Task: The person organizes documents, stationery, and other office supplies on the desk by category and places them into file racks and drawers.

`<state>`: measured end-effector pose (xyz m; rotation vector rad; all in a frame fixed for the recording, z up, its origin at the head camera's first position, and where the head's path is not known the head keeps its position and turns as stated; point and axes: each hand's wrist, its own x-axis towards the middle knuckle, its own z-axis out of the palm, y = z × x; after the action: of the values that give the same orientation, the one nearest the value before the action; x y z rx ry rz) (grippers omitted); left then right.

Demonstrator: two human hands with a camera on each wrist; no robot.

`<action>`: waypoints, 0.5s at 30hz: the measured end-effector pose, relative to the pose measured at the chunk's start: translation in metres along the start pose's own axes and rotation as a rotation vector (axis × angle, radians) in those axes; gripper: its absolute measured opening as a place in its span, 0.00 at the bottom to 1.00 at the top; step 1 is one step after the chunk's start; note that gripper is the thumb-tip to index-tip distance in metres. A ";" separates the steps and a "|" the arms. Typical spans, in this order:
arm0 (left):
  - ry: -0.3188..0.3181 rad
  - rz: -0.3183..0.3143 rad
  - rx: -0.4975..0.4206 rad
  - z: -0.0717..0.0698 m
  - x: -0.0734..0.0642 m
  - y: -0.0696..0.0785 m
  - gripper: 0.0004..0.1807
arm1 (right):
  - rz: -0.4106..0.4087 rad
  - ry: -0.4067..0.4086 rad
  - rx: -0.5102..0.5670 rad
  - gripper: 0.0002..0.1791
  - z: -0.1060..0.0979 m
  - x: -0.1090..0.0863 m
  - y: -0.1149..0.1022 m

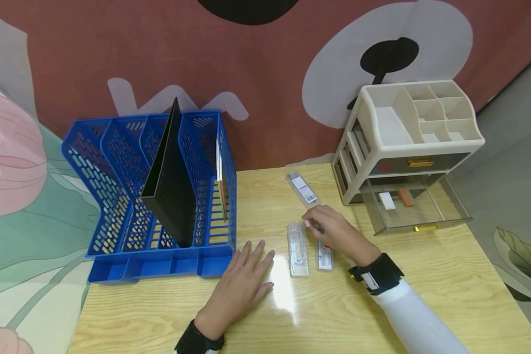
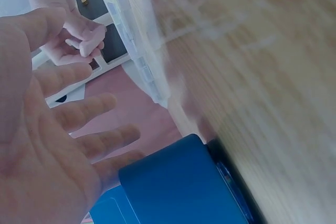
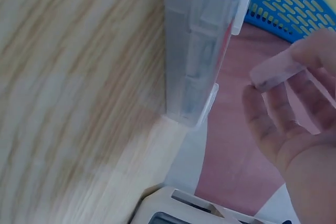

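My right hand (image 1: 332,231) pinches a small pale pink eraser-like block (image 3: 275,72) between thumb and fingers, above the table. Beneath and beside that hand lie several slim translucent plastic cases: an upper labelled case (image 1: 302,187), a left case (image 1: 298,258) and a right case (image 1: 324,259), which the hand partly covers. My left hand (image 1: 243,282) rests on the table with fingers spread and holds nothing. Its fingertips are close to the front corner of a blue file rack (image 1: 159,268); in the left wrist view the palm (image 2: 47,145) shows beside the rack's blue edge (image 2: 168,182).
A black folder (image 1: 177,196) and thin booklets (image 1: 221,182) stand in the rack. At the right is a cream desktop organizer (image 1: 425,142); its lower clear drawer (image 1: 442,216) is pulled out and holds a white block (image 1: 387,200) and an orange-brown block (image 1: 405,197). A patterned cloth (image 1: 270,73) hangs behind.
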<state>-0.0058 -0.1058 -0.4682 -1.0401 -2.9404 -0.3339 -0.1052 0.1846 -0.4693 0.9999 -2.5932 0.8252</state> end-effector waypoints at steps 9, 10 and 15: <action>-0.004 0.007 -0.001 0.002 0.002 0.001 0.36 | -0.020 -0.031 -0.043 0.22 -0.015 -0.009 -0.009; -0.001 0.010 0.001 0.002 0.002 0.001 0.36 | -0.028 -0.029 -0.056 0.22 -0.017 -0.010 -0.012; 0.015 0.020 0.004 0.002 0.003 0.001 0.35 | -0.070 -0.003 -0.087 0.20 -0.031 -0.010 -0.025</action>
<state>-0.0078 -0.1026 -0.4699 -1.0610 -2.9144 -0.3341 -0.0803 0.1937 -0.4377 1.0615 -2.5567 0.6879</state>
